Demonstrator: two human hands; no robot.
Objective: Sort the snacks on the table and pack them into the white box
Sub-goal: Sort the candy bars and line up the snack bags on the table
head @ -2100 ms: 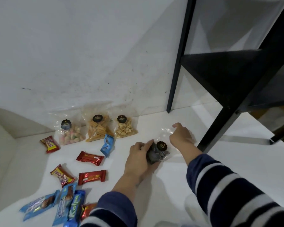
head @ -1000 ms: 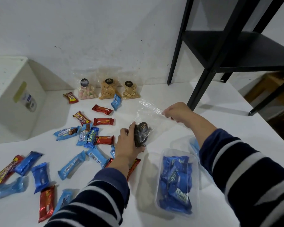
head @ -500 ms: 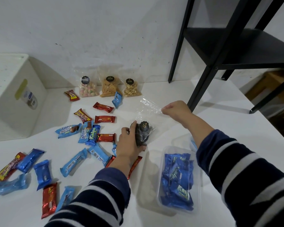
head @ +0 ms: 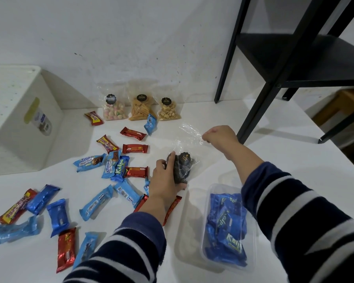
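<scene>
Left hand (head: 165, 176) wrapped around a dark cookie bag (head: 183, 168) mid-table, right hand (head: 221, 135) pinching its clear top (head: 189, 135). White box (head: 18, 119) far left, cut off at the edge. Loose bars (head: 119, 166) scattered between. Three clear snack bags (head: 142, 108) by the wall. Clear tub (head: 226, 227) of blue packs near right, sleeve partly hiding it. Black shelf frame (head: 274, 64) behind.
</scene>
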